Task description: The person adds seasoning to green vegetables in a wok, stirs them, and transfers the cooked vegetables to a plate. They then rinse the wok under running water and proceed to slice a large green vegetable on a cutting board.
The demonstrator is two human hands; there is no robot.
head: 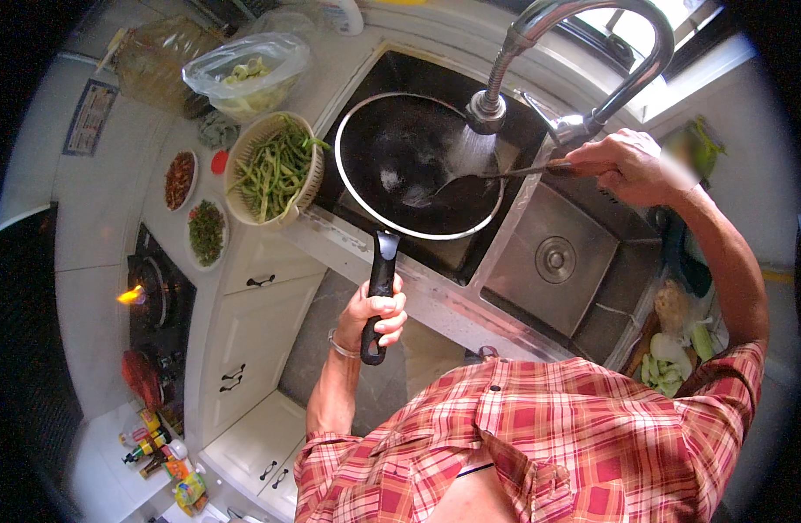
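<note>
My left hand [374,314] grips the black handle [382,281] of a dark wok [400,157] with a pale rim. The wok is over the left sink basin [452,258]. Water sprays into it from a chrome faucet head [486,112]. In my right hand [619,167] is the handle of a spatula or turner [518,172], whose dark metal end reaches into the wok. The blade's outline is partly lost in the water and glare.
A plastic basket [234,189] of green beans stands left of the sink, near two plates of chopped ingredients [180,180] [206,233]. A plastic bag [269,55] holds pale vegetables. Flame [132,295] burns on the stove [171,287]. Cut vegetables [661,366] lie right of the steel basin [528,242].
</note>
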